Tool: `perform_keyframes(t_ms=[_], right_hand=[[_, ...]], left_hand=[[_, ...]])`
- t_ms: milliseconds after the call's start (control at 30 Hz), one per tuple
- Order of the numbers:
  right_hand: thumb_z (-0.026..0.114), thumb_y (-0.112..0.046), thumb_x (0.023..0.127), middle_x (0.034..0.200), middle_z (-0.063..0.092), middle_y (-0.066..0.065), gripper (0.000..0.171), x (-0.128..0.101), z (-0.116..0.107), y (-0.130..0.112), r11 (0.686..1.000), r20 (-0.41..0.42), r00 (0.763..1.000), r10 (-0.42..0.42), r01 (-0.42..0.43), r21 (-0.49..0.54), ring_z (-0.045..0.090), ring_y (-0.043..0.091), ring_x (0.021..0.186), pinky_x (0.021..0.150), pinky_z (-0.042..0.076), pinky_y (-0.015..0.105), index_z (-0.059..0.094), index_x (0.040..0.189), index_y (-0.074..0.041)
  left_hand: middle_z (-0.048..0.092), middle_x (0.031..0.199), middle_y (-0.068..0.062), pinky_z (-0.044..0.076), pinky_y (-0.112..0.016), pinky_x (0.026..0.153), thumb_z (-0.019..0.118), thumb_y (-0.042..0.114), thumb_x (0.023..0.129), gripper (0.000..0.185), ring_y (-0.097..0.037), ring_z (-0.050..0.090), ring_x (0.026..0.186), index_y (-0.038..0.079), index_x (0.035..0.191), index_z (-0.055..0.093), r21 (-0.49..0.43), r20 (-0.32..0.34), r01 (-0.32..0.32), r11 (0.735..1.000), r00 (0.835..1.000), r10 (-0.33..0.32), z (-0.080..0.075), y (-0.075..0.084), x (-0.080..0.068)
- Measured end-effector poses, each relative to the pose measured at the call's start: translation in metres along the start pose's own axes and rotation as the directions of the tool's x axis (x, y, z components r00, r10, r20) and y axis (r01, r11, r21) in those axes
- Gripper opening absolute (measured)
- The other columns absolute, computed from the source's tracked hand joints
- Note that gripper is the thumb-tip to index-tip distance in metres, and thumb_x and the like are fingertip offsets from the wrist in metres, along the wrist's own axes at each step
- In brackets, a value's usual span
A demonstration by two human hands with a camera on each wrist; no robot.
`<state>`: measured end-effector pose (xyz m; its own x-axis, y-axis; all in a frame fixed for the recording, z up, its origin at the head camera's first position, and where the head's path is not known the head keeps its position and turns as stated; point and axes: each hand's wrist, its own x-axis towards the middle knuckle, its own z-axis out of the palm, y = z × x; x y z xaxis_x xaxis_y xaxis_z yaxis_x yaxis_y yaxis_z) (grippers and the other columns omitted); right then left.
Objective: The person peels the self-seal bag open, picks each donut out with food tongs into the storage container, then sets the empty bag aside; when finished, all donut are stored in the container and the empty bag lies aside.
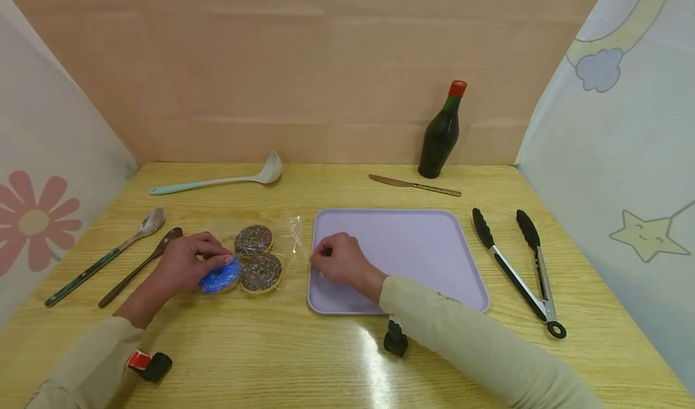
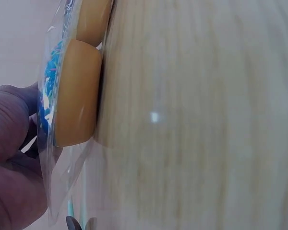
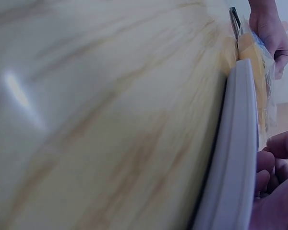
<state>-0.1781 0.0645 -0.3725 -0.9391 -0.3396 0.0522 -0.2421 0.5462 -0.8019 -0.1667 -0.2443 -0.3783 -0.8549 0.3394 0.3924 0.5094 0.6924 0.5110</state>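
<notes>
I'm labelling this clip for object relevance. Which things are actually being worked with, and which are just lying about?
In use: left hand on the bag of donuts; right hand at the lilac tray.

Lying about: tongs, ladle, two spoons, knife, dark bottle.

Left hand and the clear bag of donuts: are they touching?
Touching. In the head view the left hand lies on the bag of donuts, fingertips over the blue donut; the left wrist view shows fingers against the plastic.

bag of donuts [image 1: 255,258] | clear plastic, one blue-iced, two chocolate-sprinkled | lying flat | table's front-left area, just beside lilac tray's [image 1: 434,258] left edge
</notes>
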Motion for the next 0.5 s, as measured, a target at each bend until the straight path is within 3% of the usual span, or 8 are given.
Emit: perform_keyframes(t_ms=[500], right_hand=[[0.067, -0.025, 0.089, 0.071, 0.063, -0.007, 0.017, 0.010, 0.000, -0.004, 1.000, 0.015, 1.000, 0.016, -0.016, 0.009, 0.056, 0.009, 0.065, 0.060, 0.045, 0.025, 0.073, 0.081, -0.011]], left_hand=[[0.061, 0.079, 0.007, 0.042, -0.025, 0.050, 0.075, 0.009, 0.081, 0.004, -0.005, 0.055, 0.066, 0.008, 0.078, 0.076, -0.029, -0.019, -0.035, 0.999, 0.999, 0.035, 0.001, -0.002, 0.000]])
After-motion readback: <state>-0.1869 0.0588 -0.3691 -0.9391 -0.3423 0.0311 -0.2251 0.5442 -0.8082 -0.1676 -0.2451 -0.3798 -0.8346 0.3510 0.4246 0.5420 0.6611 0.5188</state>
